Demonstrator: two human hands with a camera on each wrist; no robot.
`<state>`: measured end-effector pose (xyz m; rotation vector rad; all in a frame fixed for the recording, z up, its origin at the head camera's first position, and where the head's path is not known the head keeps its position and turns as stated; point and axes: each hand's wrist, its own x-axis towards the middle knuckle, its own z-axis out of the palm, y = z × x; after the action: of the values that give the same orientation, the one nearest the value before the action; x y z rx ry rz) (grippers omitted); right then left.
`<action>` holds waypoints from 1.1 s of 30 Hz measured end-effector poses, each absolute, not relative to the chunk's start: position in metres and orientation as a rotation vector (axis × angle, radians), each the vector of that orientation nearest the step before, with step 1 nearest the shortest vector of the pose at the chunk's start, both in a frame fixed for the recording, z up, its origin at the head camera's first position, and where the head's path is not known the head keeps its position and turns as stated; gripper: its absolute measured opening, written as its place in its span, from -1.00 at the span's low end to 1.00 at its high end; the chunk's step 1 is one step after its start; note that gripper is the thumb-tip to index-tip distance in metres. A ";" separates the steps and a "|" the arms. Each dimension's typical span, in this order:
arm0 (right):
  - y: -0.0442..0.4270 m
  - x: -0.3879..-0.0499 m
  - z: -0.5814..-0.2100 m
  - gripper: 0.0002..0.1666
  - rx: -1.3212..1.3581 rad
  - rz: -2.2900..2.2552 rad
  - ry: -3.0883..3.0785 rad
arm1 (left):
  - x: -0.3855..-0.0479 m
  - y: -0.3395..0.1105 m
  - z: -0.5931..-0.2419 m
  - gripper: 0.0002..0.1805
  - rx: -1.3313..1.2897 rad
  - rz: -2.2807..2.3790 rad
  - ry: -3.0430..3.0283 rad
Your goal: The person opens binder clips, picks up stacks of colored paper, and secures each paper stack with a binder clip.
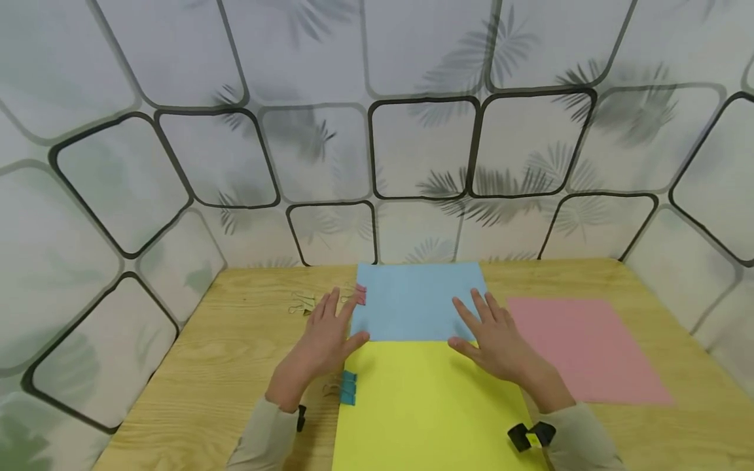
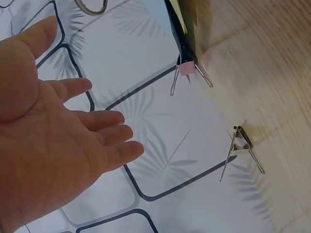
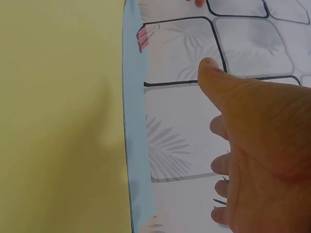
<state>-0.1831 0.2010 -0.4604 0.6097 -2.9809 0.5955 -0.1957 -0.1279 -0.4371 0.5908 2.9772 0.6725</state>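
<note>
Yellow paper lies in front of blue paper on the wooden table. My left hand, fingers extended, hovers near the left edge of the papers, holding nothing. Over their right side is my right hand, fingers spread and likewise holding nothing. A pink binder clip grips the edge of the stack in the left wrist view, and a teal clip is on the yellow paper's left edge. The right wrist view has yellow paper beside a blue strip.
Pink paper lies on the table at the right. A metallic binder clip stands left of the papers. Patterned panels enclose the back and sides of the table.
</note>
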 end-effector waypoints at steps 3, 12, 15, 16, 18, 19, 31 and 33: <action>0.201 -0.182 -0.461 -0.07 0.596 0.580 -2.986 | -0.196 -0.130 -0.437 -0.19 0.585 0.669 2.976; 0.210 -0.183 -0.456 -0.08 0.557 0.564 -2.977 | -0.194 -0.137 -0.436 -0.23 0.546 0.707 2.997; 0.217 -0.184 -0.454 -0.07 0.522 0.547 -2.978 | -0.194 -0.140 -0.435 -0.23 0.528 0.717 2.994; 0.220 -0.185 -0.453 -0.06 0.502 0.540 -2.986 | -0.194 -0.141 -0.435 -0.22 0.526 0.722 2.991; 0.228 -0.186 -0.451 -0.05 0.464 0.545 -2.992 | -0.196 -0.141 -0.434 -0.22 0.526 0.725 2.989; 0.231 -0.187 -0.450 -0.04 0.448 0.542 -2.994 | -0.196 -0.142 -0.433 -0.21 0.523 0.724 2.990; 0.296 -0.194 -0.454 0.06 0.220 0.567 -3.082 | -0.200 -0.155 -0.430 -0.21 0.484 0.710 3.017; 0.309 -0.192 -0.455 0.09 0.177 0.556 -3.105 | -0.200 -0.157 -0.430 -0.21 0.475 0.707 3.019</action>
<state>-0.1918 0.3088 -0.4551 0.1774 -3.1049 0.5556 -0.2001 -0.1572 -0.4303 0.4753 3.0190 0.7073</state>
